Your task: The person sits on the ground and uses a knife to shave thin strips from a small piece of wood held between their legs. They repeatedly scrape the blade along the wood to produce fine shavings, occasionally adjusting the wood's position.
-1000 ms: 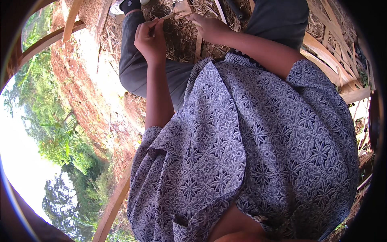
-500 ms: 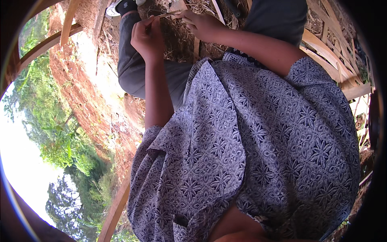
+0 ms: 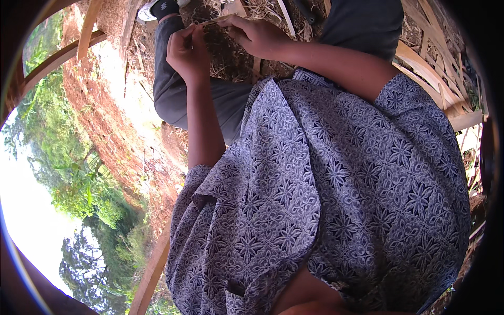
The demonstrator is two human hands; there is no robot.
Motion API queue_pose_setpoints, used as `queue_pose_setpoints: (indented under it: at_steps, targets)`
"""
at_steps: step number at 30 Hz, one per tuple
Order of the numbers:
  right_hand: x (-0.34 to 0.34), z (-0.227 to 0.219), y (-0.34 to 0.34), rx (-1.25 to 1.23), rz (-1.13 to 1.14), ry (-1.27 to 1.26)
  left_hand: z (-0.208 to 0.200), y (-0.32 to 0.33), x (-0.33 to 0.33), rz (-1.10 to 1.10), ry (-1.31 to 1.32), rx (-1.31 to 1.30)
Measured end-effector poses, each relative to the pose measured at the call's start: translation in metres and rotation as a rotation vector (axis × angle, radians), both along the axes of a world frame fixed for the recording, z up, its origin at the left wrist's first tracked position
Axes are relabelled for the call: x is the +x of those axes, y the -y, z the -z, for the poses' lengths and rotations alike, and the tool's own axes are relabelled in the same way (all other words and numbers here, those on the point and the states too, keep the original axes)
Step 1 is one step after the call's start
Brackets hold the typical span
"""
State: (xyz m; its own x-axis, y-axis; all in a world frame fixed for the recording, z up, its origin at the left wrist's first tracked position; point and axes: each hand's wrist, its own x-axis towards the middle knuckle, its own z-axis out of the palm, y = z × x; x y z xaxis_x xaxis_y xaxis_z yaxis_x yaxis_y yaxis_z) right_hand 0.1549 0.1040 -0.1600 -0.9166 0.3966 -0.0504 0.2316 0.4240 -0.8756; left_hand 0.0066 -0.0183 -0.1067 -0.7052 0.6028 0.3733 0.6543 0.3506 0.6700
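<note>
At the top of the view, a thin pale strip (image 3: 211,21), by its look split wood or bamboo, spans the gap between my two hands. My left hand (image 3: 188,54) pinches its left end between thumb and fingertips. Curled over the other end is my right hand (image 3: 257,38), its fingers closed; whether it also grips a small tool cannot be made out. Both hands are above the ground between my dark-trousered legs (image 3: 362,29).
Shavings and fibres (image 3: 231,65) litter the brown soil below the hands. A dark rod-like thing (image 3: 303,10) lies beside the right leg. Long split strips (image 3: 428,73) are heaped at the right. Wooden poles (image 3: 90,29) stand at the left, before a bright earth slope (image 3: 100,113).
My left hand has shifted slightly left and its wrist has turned a little. My right hand has moved slightly left and down, with the strip still between the two.
</note>
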Motion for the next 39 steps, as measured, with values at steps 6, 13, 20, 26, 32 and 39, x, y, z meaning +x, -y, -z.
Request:
queue_pose_setpoints:
  at_steps: [6, 13, 20, 26, 32, 39]
  targets:
    - [0.005, 0.084, -0.023, 0.042, -0.033, 0.235, -0.001, 0.005, -0.005, -0.058, 0.02, -0.012]
    - [-0.011, 0.0, -0.015, -0.08, -0.062, 0.175, -0.003, 0.016, -0.002, -0.067, 0.192, 0.02]
    - [0.003, 0.032, -0.017, 0.063, -0.106, 0.346, 0.001, 0.02, 0.0, -0.045, 0.061, -0.07]
    - [-0.002, 0.114, -0.024, -0.004, -0.012, 0.342, -0.007, 0.009, 0.004, -0.006, 0.006, -0.099]
    - [-0.007, -0.033, -0.017, -0.105, -0.109, 0.104, -0.008, 0.009, 0.001, -0.023, -0.013, -0.135]
    - [-0.007, 0.076, -0.046, 0.015, -0.125, 0.44, -0.012, 0.012, -0.004, 0.044, -0.097, -0.173]
